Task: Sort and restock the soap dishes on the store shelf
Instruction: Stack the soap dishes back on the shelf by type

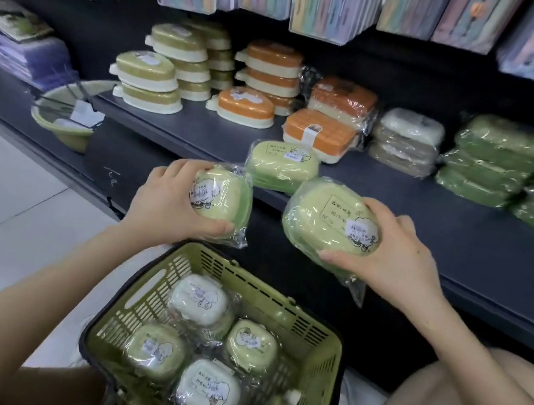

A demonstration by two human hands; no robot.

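Your left hand (168, 201) grips one wrapped light-green soap dish (220, 202), your right hand (390, 252) another (328, 222), both above the basket (318, 335) (short of the shelf (397, 201)). Slick-looking wrap, probably; either could slip free.

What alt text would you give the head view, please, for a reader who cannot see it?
A person's left hand grips a wrapped light green soap dish and the right hand a second dish, above a green basket of more dishes. Beyond, a matching dish lies at the front of a shelf, before stacks of green, orange and white dishes.
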